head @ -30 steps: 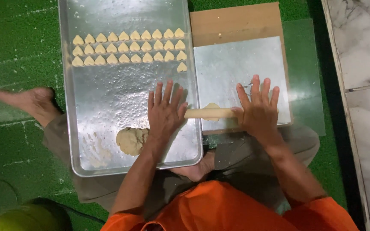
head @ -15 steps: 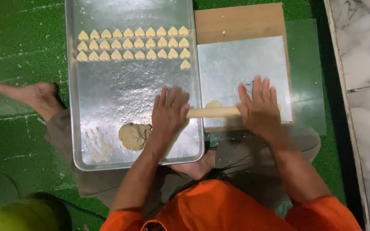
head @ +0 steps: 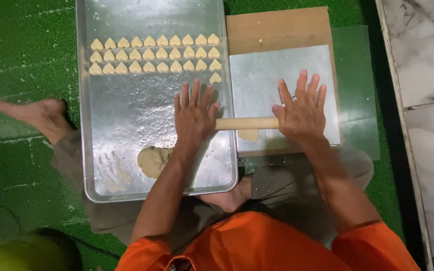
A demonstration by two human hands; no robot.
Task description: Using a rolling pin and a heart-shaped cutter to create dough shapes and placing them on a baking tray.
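Head view: left hand point(head: 193, 116) and right hand point(head: 302, 111) rest flat, fingers spread, on the ends of the rolling pin point(head: 247, 123), which lies over a small dough piece point(head: 248, 134) on the foil-covered board point(head: 282, 65), right of the tray point(head: 152, 125). Rolling well likely means even pressure from both palms, keeping the pin level. Compared with half a second ago, the pin sits slightly farther across the board; the dough lump point(head: 153, 160) and heart-shaped pieces point(head: 154, 54) are unchanged.
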